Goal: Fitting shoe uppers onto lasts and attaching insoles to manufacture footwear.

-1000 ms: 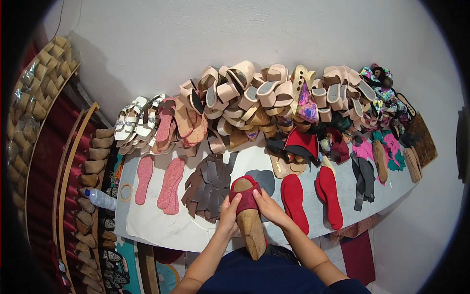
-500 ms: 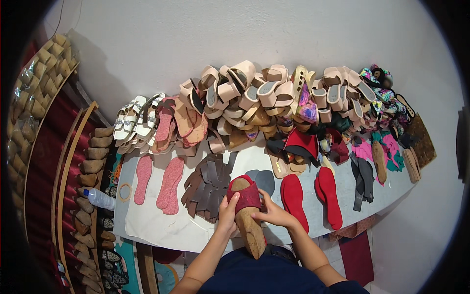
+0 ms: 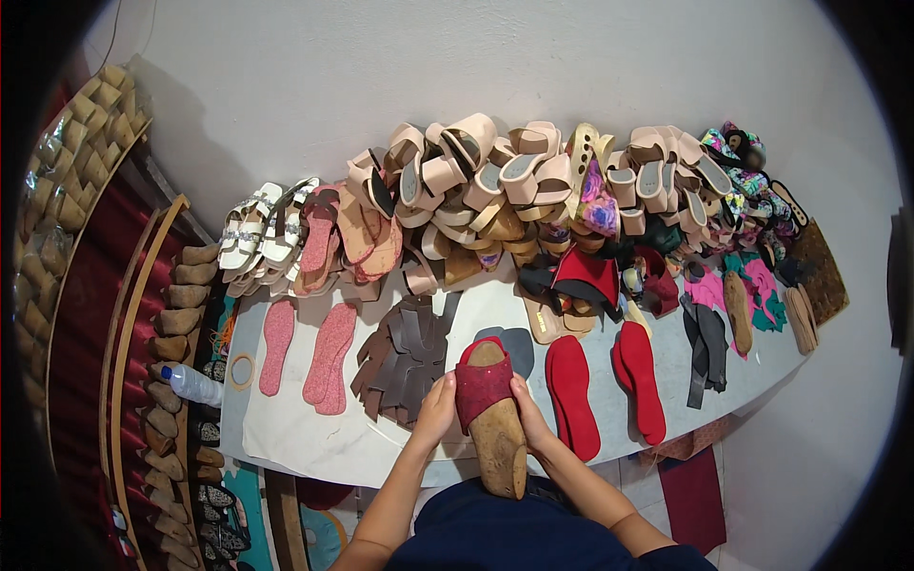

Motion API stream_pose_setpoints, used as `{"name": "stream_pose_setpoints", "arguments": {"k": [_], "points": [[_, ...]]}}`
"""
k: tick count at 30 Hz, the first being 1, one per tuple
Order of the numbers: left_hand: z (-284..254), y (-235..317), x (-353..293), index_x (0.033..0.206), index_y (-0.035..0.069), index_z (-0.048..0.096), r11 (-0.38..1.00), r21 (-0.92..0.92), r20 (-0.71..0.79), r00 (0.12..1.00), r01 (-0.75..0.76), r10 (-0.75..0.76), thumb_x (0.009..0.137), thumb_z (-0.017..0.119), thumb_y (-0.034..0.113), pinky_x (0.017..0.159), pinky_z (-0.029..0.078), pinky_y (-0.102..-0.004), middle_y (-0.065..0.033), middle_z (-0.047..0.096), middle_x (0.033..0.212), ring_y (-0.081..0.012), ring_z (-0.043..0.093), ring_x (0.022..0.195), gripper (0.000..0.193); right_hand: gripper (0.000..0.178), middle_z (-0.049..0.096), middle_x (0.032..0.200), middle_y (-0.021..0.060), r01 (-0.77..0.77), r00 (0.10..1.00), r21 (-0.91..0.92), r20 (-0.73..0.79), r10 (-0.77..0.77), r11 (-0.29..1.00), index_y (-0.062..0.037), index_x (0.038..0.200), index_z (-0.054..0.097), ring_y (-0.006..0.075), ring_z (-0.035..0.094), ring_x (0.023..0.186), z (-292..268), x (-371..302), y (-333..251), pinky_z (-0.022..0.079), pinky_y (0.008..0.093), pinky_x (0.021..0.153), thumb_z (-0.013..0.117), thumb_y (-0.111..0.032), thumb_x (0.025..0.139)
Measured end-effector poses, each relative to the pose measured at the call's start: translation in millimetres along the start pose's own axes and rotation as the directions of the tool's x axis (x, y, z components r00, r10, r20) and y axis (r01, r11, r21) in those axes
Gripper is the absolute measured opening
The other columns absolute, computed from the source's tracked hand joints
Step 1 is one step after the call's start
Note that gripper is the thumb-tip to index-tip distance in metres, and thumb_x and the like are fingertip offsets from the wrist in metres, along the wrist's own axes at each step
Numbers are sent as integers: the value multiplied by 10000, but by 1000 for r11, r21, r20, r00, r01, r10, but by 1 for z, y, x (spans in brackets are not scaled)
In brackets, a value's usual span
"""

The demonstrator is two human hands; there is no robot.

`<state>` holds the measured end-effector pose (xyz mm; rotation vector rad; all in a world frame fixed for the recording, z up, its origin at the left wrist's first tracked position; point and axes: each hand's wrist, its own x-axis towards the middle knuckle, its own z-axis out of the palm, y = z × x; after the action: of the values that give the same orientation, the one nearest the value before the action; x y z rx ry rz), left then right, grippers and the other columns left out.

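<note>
A speckled dark-red strap (image 3: 483,392) already spanned the brown wooden shoe last (image 3: 502,445), grasped from both sides by the left hand (image 3: 437,411) and right hand (image 3: 532,413) at the grey worktop's (image 3: 674,366) near edge, while red foot-shaped insoles (image 3: 575,400) lay strapless.

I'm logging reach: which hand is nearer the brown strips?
Left: the left hand is lower right of the brown strips; the right hand is farther right, beyond the wooden last.

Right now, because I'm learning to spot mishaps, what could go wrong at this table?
The dark red strap might shift askew on the wooden last if the left hand and right hand press unevenly at its sides. The pale pink sandals could topple, being piled on one another.
</note>
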<state>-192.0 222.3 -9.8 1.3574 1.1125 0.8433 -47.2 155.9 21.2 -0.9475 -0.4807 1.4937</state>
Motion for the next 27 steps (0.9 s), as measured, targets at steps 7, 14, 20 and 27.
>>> {"name": "stream_pose_setpoints", "arguments": {"k": [7, 14, 20, 27], "points": [[-6, 29, -1, 1039, 0, 535, 875, 377, 89, 952, -303, 291, 911, 348, 322, 832, 370, -294, -138, 530, 1075, -194, 509, 941, 394, 447, 394, 1170, 95, 45, 999, 13, -1, -45, 999, -67, 1244, 283, 177, 410, 1074, -5, 3, 4, 350, 309, 904, 370, -332, 895], [5, 36, -12, 1077, -14, 512, 954, 129, -71, 957, -271, 281, 826, 478, 81, 696, 435, -237, -116, 523, 1006, -139, 530, 830, 272, 468, 384, 1194, 103, 28, 999, 47, -29, -27, 998, -73, 1261, 263, 185, 413, 1082, -4, 2, -1, 353, 308, 900, 379, -334, 891], [-4, 16, -40, 1200, -10, 424, 910, 133, 186, 912, -392, 366, 712, 533, -32, 682, 452, -233, -113, 508, 965, -138, 522, 789, 500, 467, 398, 1187, 87, 29, 999, 108, -45, -25, 994, -89, 1263, 269, 181, 424, 1071, -19, 5, 6, 355, 308, 897, 381, -346, 889], [-5, 18, -51, 1233, -18, 376, 927, 183, 230, 930, -329, 285, 706, 593, -15, 752, 478, -254, -123, 474, 1024, -153, 537, 835, 570, 458, 407, 1178, 83, 23, 999, 143, -31, -19, 989, -90, 1255, 278, 178, 420, 1072, -18, 4, 7, 342, 311, 909, 391, -337, 887]]}}
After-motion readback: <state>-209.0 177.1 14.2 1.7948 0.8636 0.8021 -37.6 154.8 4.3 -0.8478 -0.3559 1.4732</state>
